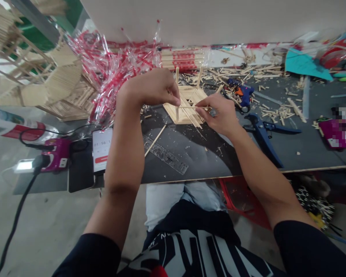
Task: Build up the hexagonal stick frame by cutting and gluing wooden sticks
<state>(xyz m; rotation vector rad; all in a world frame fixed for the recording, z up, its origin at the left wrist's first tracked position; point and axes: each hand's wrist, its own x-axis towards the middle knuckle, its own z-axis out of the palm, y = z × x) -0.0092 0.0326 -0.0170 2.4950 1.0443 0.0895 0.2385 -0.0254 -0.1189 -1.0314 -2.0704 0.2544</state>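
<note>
Stick, thin, clamped in right hand; left hand at upright post, grip unclear; hexagonal wooden base beneath, on worktop.

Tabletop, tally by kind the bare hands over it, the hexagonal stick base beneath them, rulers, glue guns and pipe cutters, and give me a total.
Bare hands: 2 (left hand, right hand)
Hexagonal stick base: 1
Clear ruler: 1
Blue glue gun: 1
Blue pipe cutter: 1
Total: 6
</note>
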